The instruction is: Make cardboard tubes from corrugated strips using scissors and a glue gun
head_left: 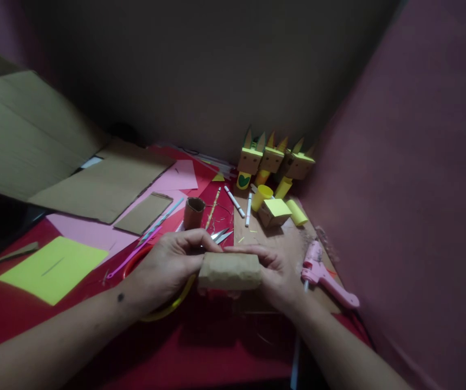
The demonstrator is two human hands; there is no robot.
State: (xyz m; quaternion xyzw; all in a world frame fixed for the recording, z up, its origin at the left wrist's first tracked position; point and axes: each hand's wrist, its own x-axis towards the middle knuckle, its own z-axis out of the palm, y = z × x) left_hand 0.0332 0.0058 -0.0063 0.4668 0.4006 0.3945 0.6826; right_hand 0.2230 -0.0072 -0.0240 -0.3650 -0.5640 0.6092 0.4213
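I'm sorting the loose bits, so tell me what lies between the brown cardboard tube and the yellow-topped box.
In the head view, between the cardboard tube and yellow-topped box lie a yellow patterned stick, some thin strands and two white sticks.

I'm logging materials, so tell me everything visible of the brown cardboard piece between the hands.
The cardboard piece is brown, short and roughly rectangular, its visible face creased and slightly dented. It is held crosswise over the red tabletop, the left hand at its left end and the right hand at its right. Whether it is hollow is unclear.
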